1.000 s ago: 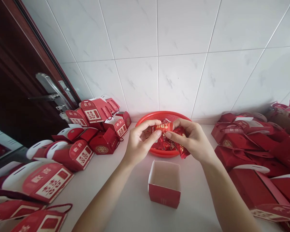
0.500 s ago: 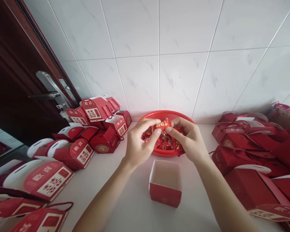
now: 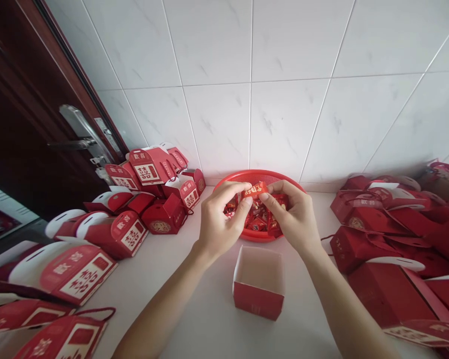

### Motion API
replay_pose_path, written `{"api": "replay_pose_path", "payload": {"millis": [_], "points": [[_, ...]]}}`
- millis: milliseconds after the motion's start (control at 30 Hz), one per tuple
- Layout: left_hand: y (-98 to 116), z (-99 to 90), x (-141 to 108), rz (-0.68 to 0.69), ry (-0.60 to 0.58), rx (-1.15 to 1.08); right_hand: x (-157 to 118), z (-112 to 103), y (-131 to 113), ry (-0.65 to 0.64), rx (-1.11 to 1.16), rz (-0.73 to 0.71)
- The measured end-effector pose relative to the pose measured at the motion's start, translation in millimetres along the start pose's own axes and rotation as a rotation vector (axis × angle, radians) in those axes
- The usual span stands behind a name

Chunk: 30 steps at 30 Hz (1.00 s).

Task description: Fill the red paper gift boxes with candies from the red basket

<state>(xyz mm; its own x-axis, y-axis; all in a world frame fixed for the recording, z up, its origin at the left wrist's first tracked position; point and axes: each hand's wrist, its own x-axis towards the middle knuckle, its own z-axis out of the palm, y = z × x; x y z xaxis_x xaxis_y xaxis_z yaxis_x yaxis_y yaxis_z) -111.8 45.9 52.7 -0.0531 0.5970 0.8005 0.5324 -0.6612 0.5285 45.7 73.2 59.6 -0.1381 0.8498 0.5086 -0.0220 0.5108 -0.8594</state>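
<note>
Between the fingertips of both hands is a small red wrapped candy [image 3: 256, 190] with gold characters on it. My left hand [image 3: 224, 212] pinches its left end between thumb and fingers, and my right hand [image 3: 294, 212] pinches its right end. Both hands are over a round red plastic basket [image 3: 260, 174], whose inside holds several more red-wrapped sweets [image 3: 257, 223]. Closer to me stands an open red box [image 3: 259, 299] with a pale inside; nothing shows in the part of it that I can see.
Red gift boxes with white character labels [image 3: 130, 238] crowd the left side. More red boxes [image 3: 391, 291] are piled on the right. A white tiled wall [image 3: 284, 129] rises behind the basket, and a dark door with a metal handle [image 3: 78, 143] is at the left.
The candy has tilted slightly, its right end higher, while both hands keep hold of it. The whole view has shifted a little, so the surroundings sit slightly further right.
</note>
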Motion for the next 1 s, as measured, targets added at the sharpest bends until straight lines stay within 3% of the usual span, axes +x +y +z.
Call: {"api": "replay_pose_path", "payload": {"millis": [333, 1000], "points": [[0, 0.5, 1, -0.144, -0.015, -0.110, -2, -2, -4, -0.058, 0.066, 0.034], [8, -11.9, 3, -0.262, -0.101, -0.111, -1, -11, -9, -0.177, 0.108, 0.118]]}}
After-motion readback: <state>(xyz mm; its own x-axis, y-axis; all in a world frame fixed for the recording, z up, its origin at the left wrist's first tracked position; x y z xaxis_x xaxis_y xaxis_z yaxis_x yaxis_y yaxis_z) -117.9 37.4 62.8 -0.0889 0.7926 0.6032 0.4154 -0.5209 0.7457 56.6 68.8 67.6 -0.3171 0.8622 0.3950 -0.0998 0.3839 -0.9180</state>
